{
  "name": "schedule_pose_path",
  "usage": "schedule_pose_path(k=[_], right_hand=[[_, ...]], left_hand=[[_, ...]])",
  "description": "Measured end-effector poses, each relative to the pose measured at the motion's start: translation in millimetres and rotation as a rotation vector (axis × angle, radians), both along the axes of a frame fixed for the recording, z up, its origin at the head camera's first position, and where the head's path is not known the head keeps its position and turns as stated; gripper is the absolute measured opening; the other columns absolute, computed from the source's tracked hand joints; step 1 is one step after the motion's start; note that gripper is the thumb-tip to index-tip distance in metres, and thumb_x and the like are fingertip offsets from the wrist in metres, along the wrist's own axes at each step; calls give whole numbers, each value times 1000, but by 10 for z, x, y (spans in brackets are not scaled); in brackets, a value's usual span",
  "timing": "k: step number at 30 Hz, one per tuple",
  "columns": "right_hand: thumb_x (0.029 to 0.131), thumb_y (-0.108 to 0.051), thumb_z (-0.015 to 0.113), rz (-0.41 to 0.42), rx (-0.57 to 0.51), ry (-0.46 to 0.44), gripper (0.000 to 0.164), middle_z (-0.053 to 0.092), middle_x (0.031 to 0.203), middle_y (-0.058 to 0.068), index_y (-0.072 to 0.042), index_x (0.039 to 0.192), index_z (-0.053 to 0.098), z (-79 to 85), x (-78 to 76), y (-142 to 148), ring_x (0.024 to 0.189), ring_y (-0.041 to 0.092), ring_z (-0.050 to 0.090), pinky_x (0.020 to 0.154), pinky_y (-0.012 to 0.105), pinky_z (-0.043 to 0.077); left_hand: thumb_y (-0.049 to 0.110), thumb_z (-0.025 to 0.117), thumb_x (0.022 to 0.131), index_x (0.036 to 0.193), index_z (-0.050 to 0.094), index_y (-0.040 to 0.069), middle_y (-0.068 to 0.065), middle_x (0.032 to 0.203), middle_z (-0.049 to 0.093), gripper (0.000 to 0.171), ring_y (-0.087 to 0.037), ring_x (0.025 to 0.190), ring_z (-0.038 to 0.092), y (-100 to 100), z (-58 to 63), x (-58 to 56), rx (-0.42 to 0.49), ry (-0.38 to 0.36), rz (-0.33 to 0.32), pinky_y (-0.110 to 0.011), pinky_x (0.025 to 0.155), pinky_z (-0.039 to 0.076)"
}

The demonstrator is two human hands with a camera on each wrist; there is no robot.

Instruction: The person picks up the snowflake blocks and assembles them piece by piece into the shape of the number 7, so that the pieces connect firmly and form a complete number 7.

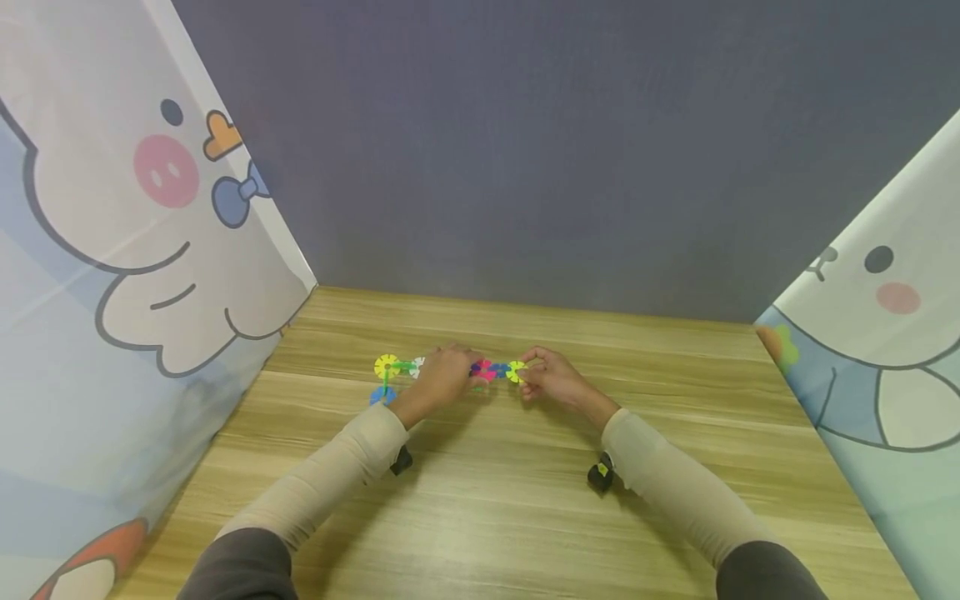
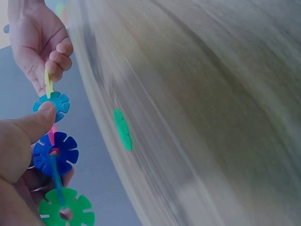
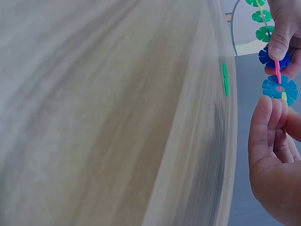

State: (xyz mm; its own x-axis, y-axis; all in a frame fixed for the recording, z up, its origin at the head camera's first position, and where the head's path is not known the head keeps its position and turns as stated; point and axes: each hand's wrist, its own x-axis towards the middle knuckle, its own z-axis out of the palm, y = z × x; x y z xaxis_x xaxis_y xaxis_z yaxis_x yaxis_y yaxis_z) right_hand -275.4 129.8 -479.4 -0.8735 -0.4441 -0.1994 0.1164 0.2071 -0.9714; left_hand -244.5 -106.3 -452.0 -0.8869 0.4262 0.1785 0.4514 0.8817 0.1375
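Observation:
A chain of slotted snowflake discs stretches between both hands, held above the table. My left hand (image 1: 446,375) grips its middle, and in the left wrist view its thumb presses near a light blue disc (image 2: 60,101). Beyond the thumb are a pink disc (image 1: 486,371), a dark blue disc (image 2: 70,153) and a green disc (image 2: 77,207). At the right end my right hand (image 1: 555,377) pinches a yellow disc (image 1: 514,372), which is joined to the light blue one. The chain's left end has another yellow disc (image 1: 387,365), with a blue disc (image 1: 381,395) hanging nearer me.
One loose green disc (image 2: 123,130) lies on the wooden table (image 1: 487,508) below the hands. A dark grey wall (image 1: 525,150) stands behind, and cartoon-printed panels (image 1: 75,350) flank both sides. Dark wrist devices (image 1: 600,475) hang under the forearms.

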Motion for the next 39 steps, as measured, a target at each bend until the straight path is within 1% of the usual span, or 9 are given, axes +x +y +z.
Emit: schedule_pose_path(k=[6, 11, 15, 19, 22, 26, 29, 34, 39], right_hand=[[101, -2, 59, -7, 1, 1, 30, 67, 79, 4, 6, 128, 49, 41, 2, -42, 68, 13, 66, 68, 28, 63], [100, -1, 59, -22, -15, -16, 29, 66, 78, 5, 6, 126, 49, 50, -18, -73, 67, 15, 66, 69, 31, 64], [100, -1, 60, -19, -19, -15, 29, 67, 78, 4, 5, 126, 49, 43, -21, -100, 68, 13, 66, 69, 30, 64], [101, -1, 59, 3, -26, -5, 30, 68, 80, 5, 8, 127, 48, 32, -13, -119, 69, 12, 67, 69, 28, 64], [102, -2, 58, 22, -39, -8, 31, 69, 81, 4, 10, 129, 47, 22, -10, -128, 70, 12, 67, 69, 26, 63], [103, -3, 56, 27, -50, -37, 33, 69, 82, 3, 11, 131, 46, 12, -7, -131, 72, 11, 67, 70, 25, 62], [104, -4, 55, 21, -57, -63, 34, 69, 83, 3, 11, 132, 45, 6, -8, -125, 73, 11, 68, 72, 24, 63], [104, -3, 54, -1, -69, -92, 31, 68, 83, 2, 10, 132, 46, -10, -15, -119, 73, 10, 67, 71, 23, 62], [104, -2, 54, 3, -82, -98, 32, 68, 81, 1, 12, 131, 45, -5, -3, -133, 71, 9, 67, 69, 22, 62]], left_hand=[[43, 77, 88, 125, 72, 11, -8, 123, 74, 48, -30, 117, 67, 31, 14, 6, -17, -3, 16, -56, 97, 56], [40, 77, 89, 123, 72, 11, -8, 119, 74, 45, -29, 114, 68, 35, 33, 18, -8, 2, 17, -56, 98, 56], [38, 79, 88, 121, 73, 11, -7, 115, 74, 43, -28, 111, 68, 6, 62, 19, -5, -3, 7, -57, 97, 56], [36, 81, 88, 117, 74, 10, -4, 104, 75, 40, -25, 97, 69, -36, 130, 13, 16, -59, 4, -47, 85, 61], [36, 81, 88, 118, 72, 9, -3, 101, 75, 41, -24, 96, 68, -61, 172, 5, 23, -111, 11, -47, 84, 61], [39, 79, 89, 128, 68, 11, -6, 121, 72, 50, -29, 118, 65, -72, 161, -15, -14, -133, 12, -57, 101, 55], [45, 77, 90, 133, 65, 14, -8, 134, 68, 54, -32, 129, 60, -69, 123, -32, -37, -119, 0, -59, 106, 52], [52, 74, 89, 134, 64, 15, -8, 139, 65, 59, -33, 132, 58, -43, 87, -44, -42, -90, -22, -58, 108, 50], [49, 75, 90, 136, 63, 13, -10, 139, 64, 60, -35, 132, 58, 5, 100, -45, -18, -90, -33, -59, 112, 46]])
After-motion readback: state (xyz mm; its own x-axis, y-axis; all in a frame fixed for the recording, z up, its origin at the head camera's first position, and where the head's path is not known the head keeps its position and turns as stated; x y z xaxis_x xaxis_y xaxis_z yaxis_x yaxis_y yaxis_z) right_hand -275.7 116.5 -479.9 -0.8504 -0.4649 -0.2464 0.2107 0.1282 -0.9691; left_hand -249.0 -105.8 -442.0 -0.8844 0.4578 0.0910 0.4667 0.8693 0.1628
